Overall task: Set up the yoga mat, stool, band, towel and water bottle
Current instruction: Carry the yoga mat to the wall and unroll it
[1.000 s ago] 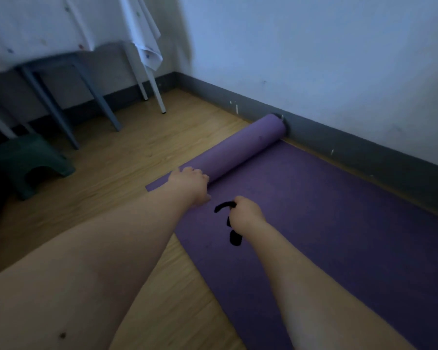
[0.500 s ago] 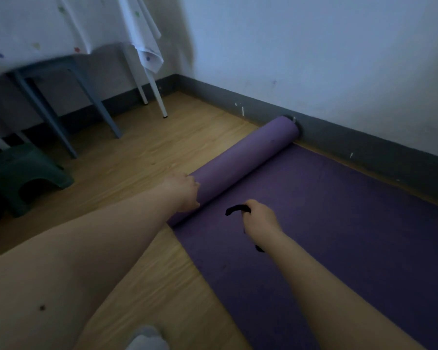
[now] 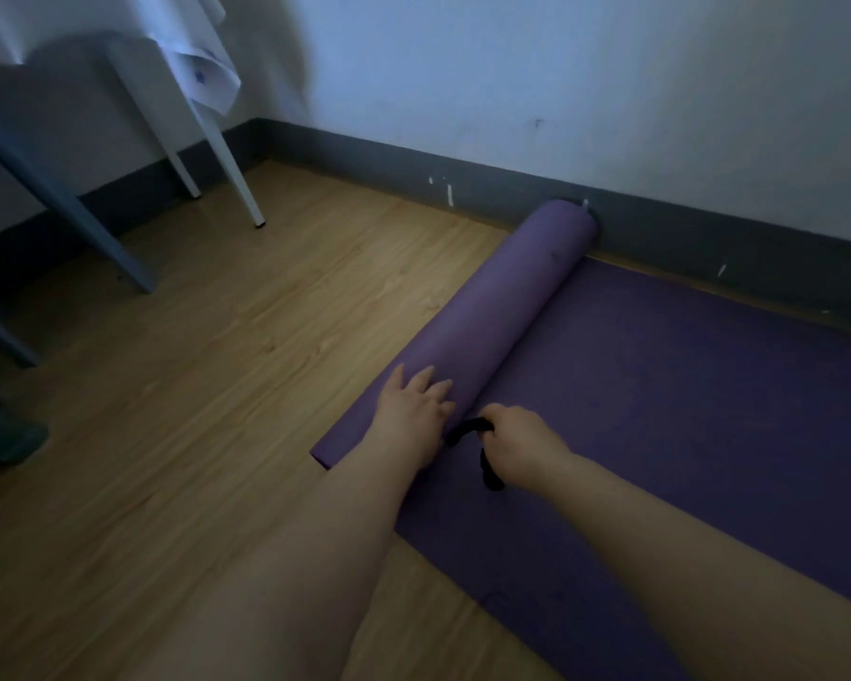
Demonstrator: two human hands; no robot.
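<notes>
Wood-grain flooring point(image 3: 178, 435) fills the left and middle of the frame, dim under low light. At the far left edge, about halfway down, a dark green shape point(image 3: 1, 435) pokes into view; it may be the stool, but too little of it shows to be sure. Above it, in the upper left, stand grey-blue table legs point(image 3: 70, 204) and thinner white legs point(image 3: 227, 159), with a pale cloth point(image 3: 202, 56) hanging over them.

Moving toward the centre, the left hand point(image 3: 413, 415) lies flat on the near end of the rolled part of the yoga mat point(image 3: 507, 307), fingers spread and palm pressed on the curve of the roll rather than wrapped round it. The roll runs diagonally from lower centre up to the grey skirting board point(image 3: 708, 238) in the upper right, where its far end touches or nearly touches the wall base.

Just right of the left hand, the right hand point(image 3: 522, 444) is closed in a fist round a black band point(image 3: 467, 432), whose loops stick out on both sides of the fist. It rests on the flat, already unrolled stretch of mat, which spreads across the right half of the frame and down to the lower edge.

By my reading, the step in hand is unrolling the mat, roughly halfway done. The next move calls for an even push on the roll toward the upper left, over bare floor, keeping it square to the unrolled part so the mat lies straight along the wall. The band, being held, likely needs setting down afterwards. No towel or water bottle is in view.
</notes>
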